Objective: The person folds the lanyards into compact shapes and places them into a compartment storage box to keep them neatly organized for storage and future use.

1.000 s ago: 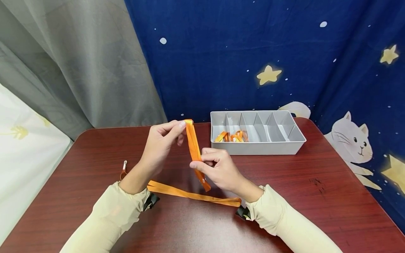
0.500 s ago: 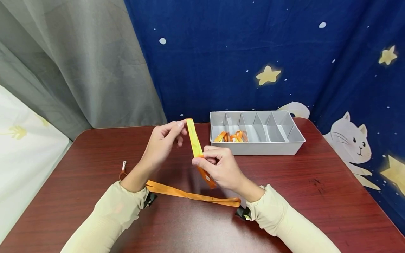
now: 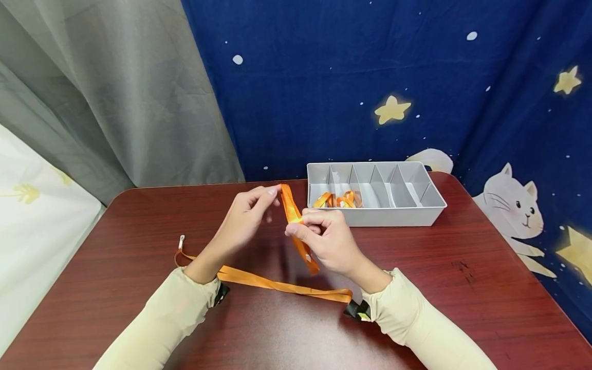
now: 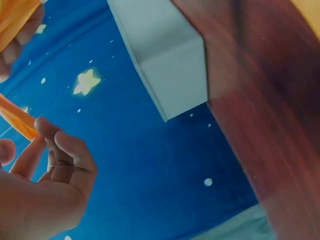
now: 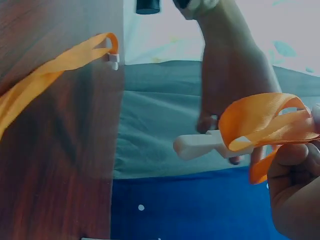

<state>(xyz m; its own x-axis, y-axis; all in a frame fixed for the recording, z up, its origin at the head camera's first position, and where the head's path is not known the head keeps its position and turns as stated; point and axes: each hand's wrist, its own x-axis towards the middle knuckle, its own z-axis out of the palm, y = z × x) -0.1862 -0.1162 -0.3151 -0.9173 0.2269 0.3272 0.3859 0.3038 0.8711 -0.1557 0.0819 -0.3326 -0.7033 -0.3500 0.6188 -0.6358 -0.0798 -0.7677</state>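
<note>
Orange flat woven lanyard strap (image 3: 296,226) is pinched by both hands, left hand (image 3: 242,218) at its top fold, right hand (image 3: 326,241) lower (tail lying on the dark red wooden table (image 3: 462,288)).

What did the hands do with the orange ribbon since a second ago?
Both hands moved closer together: the left hand lowered the top of the orange ribbon, and the right hand slid up along it, so the stretch between them is shorter. Both still pinch it. The grey tray and table stayed put.
</note>
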